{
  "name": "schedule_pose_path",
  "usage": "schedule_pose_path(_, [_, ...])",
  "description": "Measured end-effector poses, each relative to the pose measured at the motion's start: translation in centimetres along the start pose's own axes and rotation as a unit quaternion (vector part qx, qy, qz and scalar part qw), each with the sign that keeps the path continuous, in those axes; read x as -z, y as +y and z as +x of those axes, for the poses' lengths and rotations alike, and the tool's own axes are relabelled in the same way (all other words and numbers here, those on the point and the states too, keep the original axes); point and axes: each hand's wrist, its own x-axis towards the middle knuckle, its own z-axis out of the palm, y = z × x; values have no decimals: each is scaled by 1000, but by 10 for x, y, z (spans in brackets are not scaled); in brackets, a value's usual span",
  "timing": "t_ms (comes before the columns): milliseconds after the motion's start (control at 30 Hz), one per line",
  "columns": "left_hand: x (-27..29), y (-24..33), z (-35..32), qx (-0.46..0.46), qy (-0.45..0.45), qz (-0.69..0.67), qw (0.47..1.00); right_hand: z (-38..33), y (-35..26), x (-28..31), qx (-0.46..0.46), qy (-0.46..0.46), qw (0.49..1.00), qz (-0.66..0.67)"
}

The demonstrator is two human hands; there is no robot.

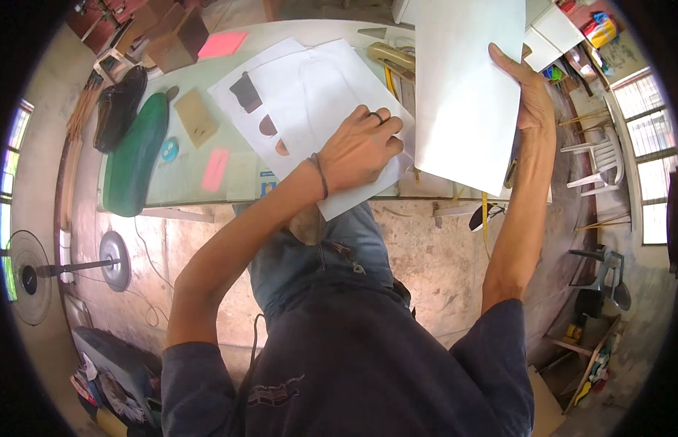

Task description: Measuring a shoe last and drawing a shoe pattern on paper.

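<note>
My right hand [532, 95] holds a large blank white sheet [466, 95] up over the table's right part, thumb on its face and the other fingers behind it. My left hand [364, 146] rests with curled fingers on another white paper [339, 80], which bears a faint curved outline. A ring and a dark wristband show on that hand; anything inside its fingers is hidden. Beneath this paper lies a second white sheet [226, 84], with a dark grey shape and brown rounded shapes along its side. A yellow strip or pencil [391, 81] is partly covered by the raised sheet.
On the glass-topped table [179, 188] lie a long green sole-shaped piece [139, 156], dark footwear [120, 109], a tan block [195, 116], a teal roll [169, 150] and pink papers [222, 44]. A standing fan [29, 277] is left; a white chair [600, 164] right.
</note>
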Motion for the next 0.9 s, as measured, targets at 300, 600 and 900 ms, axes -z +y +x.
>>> schedule_pose_path(300, [-20,-9,15,-39,147,8,988,12,11,1,-31,9,995,90])
schedule_pose_path(600, [-11,-3,7,-18,161,-98,982,10,8,1,-63,-10,987,145])
schedule_pose_path(900, [-15,0,17,-24,239,-113,964,9,12,-3,-79,18,984,160])
